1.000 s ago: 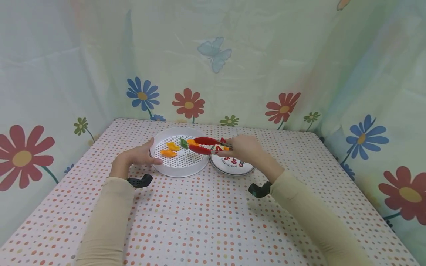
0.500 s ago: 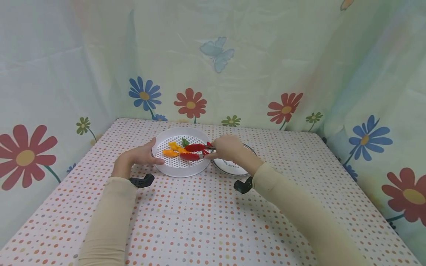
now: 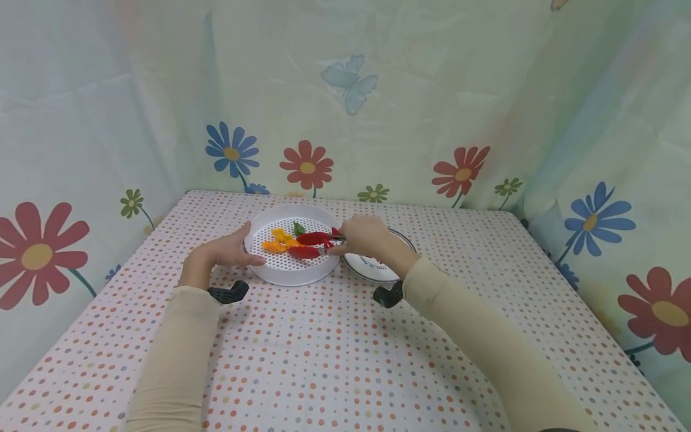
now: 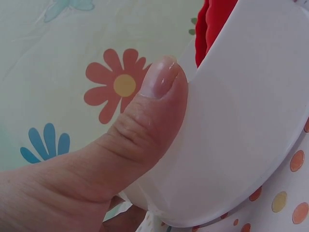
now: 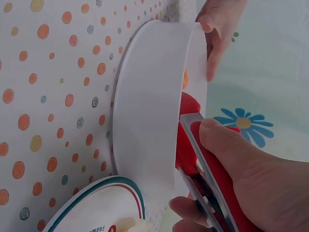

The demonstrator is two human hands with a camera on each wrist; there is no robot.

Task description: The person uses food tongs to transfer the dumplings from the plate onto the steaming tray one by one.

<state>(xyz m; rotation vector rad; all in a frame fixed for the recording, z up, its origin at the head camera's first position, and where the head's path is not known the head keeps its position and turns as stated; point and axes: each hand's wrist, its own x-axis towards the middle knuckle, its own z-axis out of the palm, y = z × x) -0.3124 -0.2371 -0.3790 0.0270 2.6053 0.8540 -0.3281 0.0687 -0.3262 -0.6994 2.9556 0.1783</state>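
A round white steamer basket (image 3: pixel 294 278) with a perforated floor stands toward the back of the table. Its left side is held by my left hand (image 3: pixel 229 247), thumb (image 4: pixel 161 92) along the outer wall in the left wrist view. My right hand (image 3: pixel 364 235) grips metal tongs (image 5: pixel 193 116) with red tips and a red handle. The tongs' tips reach over the rim into the basket, spread apart beside the yellow-orange pieces (image 3: pixel 278 240). Behind these lies a green leaf-like piece (image 3: pixel 299 228). Part of the basket's floor is hidden by the tongs.
Right of the basket, partly under my right hand, is a white plate (image 3: pixel 372 273) with a dark rim and red lettering. In the right wrist view, a pale blurred thing (image 5: pixel 137 225) shows on it. A dotted cloth (image 3: pixel 302 360) covers the table; a flowered curtain (image 3: pixel 410 120) rises behind.
My right hand has moved left with the tongs, further over the basket. The orange piece at their tips now lies by the other yellow-orange pieces. My left hand has stayed at the basket's side.
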